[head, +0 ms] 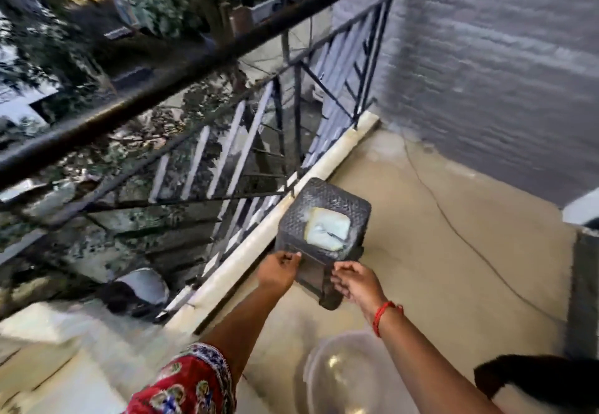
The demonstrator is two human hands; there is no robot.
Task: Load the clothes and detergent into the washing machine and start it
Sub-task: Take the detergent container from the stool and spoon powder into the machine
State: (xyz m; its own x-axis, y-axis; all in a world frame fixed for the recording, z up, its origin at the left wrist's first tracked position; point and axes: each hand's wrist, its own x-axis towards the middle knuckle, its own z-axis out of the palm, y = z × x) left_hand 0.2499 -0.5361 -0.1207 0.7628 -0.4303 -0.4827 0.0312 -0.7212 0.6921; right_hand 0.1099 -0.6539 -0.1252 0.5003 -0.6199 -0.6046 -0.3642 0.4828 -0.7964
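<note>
A dark woven-pattern plastic stool [324, 206] with a pale square patch [329, 227] on its seat stands tilted on the balcony floor next to the railing. My left hand [278, 269] grips the stool's near left edge. My right hand [355, 282], with a red thread on the wrist, holds the near right side by a leg. A clear round dome [340, 378], blurred, lies at the bottom of the view. A dark cloth [534, 378] shows at the bottom right. No clothes or detergent can be made out.
A black metal railing [201, 57] runs diagonally on a pale kerb [327, 161], with a drop, trees and rooftops beyond. A grey brick wall [486, 73] closes the right side. The tan floor [437, 235] has a thin cable [453, 229] across it.
</note>
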